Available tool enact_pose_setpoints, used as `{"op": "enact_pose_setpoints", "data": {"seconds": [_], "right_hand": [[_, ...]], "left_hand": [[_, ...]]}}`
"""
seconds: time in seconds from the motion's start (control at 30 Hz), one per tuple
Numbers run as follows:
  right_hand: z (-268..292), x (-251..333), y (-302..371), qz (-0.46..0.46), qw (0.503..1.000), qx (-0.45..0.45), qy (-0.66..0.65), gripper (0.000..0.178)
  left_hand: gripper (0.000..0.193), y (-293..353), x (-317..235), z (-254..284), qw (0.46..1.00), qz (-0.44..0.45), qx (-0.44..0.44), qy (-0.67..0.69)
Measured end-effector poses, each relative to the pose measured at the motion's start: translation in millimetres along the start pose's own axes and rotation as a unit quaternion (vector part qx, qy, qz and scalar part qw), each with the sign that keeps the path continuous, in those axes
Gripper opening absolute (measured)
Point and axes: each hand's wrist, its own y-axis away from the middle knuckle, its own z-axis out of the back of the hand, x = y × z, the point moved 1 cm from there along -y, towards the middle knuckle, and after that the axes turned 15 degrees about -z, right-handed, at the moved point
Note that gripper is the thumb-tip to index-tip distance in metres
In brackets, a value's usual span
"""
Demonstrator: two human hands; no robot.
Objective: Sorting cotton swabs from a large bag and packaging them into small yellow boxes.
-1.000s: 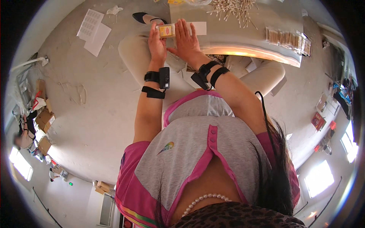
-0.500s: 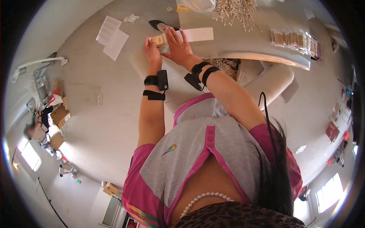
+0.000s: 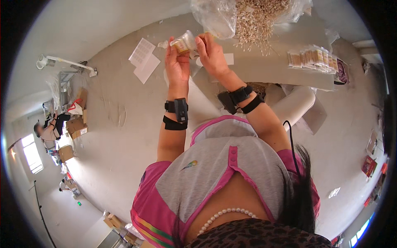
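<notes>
Up at twelve o'clock, both hands met on a small clear packet point(image 3: 183, 41) of pale sticks, raised above the surface point(image 3: 264, 66). The left hand point(image 3: 177, 64) was closed on the packet's lower edge from seven o'clock; the right hand point(image 3: 211, 53) pinched its side from three o'clock. The packet looked light and crinkly, its film probably slippery, the sticks inside thin and likely to snap, so a grip on the edges beside the sticks seemed safest. A heap of loose sticks point(image 3: 258, 18) lay at one o'clock, a row of filled packets point(image 3: 312, 58) at two o'clock, white sheets point(image 3: 142, 60) at ten.
</notes>
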Motion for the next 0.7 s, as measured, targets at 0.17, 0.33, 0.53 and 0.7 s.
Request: {"op": "enact_pose_setpoints", "data": {"seconds": [0.17,0.33,0.53,0.7], "right_hand": [[35,41,2,0.084,0.992,-0.076,0.063,0.029],[66,54,9,0.133,0.967,-0.17,0.137,0.033],[135,56,12,0.162,0.956,-0.215,0.117,0.024],[143,80,-3,0.257,0.929,-0.251,0.091,0.022]], "left_hand": [[0.045,21,-4,-64,0.994,-0.049,0.097,-0.031],[0.043,43,-9,-110,0.986,-0.104,0.116,-0.066],[0.05,65,16,-171,0.971,-0.101,0.204,-0.071],[0.05,60,10,-192,0.954,-0.136,0.246,-0.1]]}}
